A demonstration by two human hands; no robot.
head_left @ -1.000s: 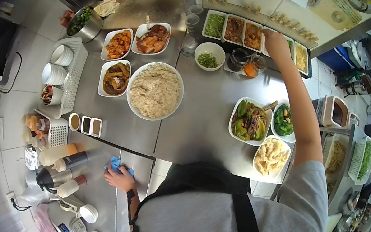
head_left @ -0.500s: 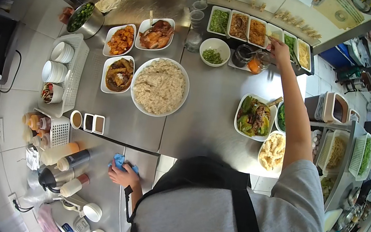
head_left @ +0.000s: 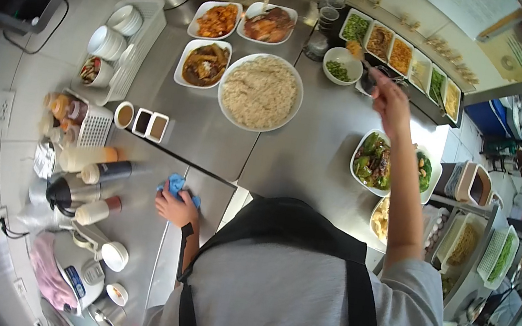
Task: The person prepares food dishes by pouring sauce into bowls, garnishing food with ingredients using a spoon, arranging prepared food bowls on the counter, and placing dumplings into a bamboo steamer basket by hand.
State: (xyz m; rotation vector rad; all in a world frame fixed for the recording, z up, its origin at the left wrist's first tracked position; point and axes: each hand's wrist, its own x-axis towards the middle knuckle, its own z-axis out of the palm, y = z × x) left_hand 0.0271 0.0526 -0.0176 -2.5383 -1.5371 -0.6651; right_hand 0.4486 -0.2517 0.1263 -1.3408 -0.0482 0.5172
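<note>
My left hand (head_left: pixel 176 206) is closed on a crumpled blue cloth (head_left: pixel 175 184) on the steel counter, at its front left. My right hand (head_left: pixel 389 100) stretches forward over the counter, fingers pinched round the handle of a spoon, which is partly blurred. A clump of orange food (head_left: pixel 356 49) is at the spoon's far end, above the rim of a white bowl (head_left: pixel 341 66) holding chopped greens. Behind that hand stands a row of white containers, among them one of orange food (head_left: pixel 401 54). Dark jars beside the bowl are mostly hidden by my hand.
A large bowl of rice (head_left: pixel 261 92) stands mid-counter, with three dishes of cooked food behind and left of it. A dish of green peppers (head_left: pixel 373 163) lies by my right forearm. Sauce bottles (head_left: pixel 106 171), a white basket (head_left: pixel 130 56) and a scale (head_left: pixel 78 277) line the left.
My right hand has moved left from the container row, bringing the spoon with orange food to the bowl of greens. The view has shifted. My left hand stays on the cloth.
</note>
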